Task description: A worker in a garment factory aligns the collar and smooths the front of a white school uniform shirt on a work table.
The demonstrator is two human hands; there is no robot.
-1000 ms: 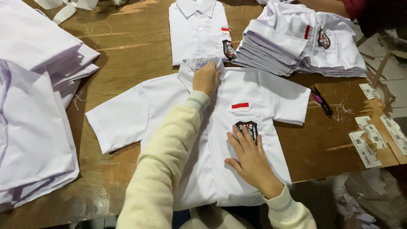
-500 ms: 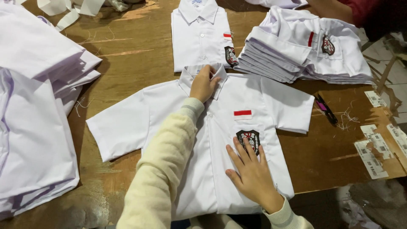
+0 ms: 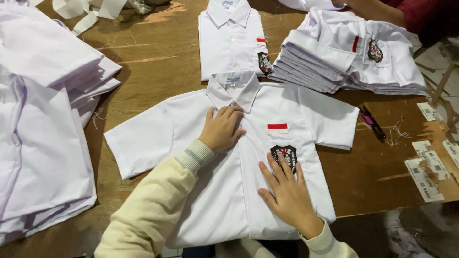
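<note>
A white short-sleeved shirt (image 3: 172, 138) lies face up and spread flat on the wooden table (image 3: 158, 52), collar away from me. It carries a red-and-white chest patch and a dark shield badge (image 3: 283, 155) on the pocket. My left hand (image 3: 221, 128) rests palm down on the button placket just below the collar, fingers loosely together. My right hand (image 3: 285, 191) lies flat with fingers spread on the lower right front, fingertips touching the badge. Neither hand holds anything.
A folded shirt (image 3: 232, 38) lies beyond the collar. A stack of folded shirts (image 3: 344, 62) sits at back right, another person's arm (image 3: 377, 9) above it. Unfolded white shirts (image 3: 43, 119) pile at left. A dark pen-like tool (image 3: 373, 123) and paper labels (image 3: 425, 172) lie at right.
My left hand slid down from the collar onto the placket. My right hand stayed flat by the badge. The view shifted a little.
</note>
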